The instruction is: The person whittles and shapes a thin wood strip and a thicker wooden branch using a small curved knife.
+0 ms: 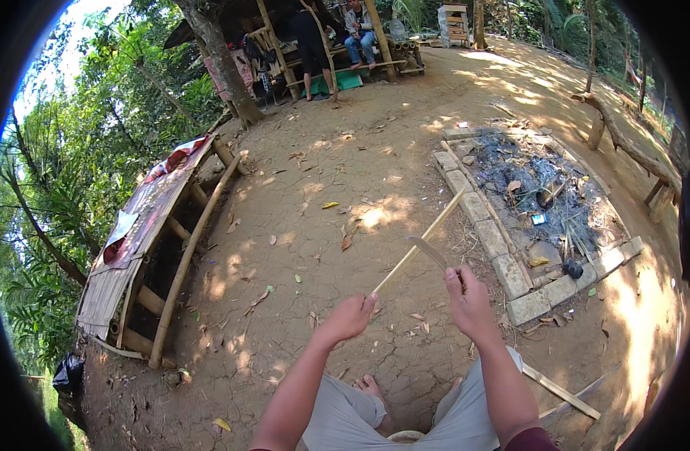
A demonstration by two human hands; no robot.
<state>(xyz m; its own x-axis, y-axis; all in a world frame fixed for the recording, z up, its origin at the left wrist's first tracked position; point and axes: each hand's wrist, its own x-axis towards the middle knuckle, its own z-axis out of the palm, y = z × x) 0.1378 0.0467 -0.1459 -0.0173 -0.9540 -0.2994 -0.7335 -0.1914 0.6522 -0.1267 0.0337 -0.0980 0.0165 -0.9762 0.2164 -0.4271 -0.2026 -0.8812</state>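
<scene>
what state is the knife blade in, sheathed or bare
Bare: the curved blade extends uncovered from the right hand, with no sheath on it, crossing the pale strip in this view.

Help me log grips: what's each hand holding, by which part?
Left hand: a wooden stick, by its near end. Right hand: a knife, by its hidden handle.

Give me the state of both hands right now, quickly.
Left hand: closed, holding a long, pale strip of wood or bamboo.
Right hand: closed, holding a curved blade; its handle is hidden.
</scene>
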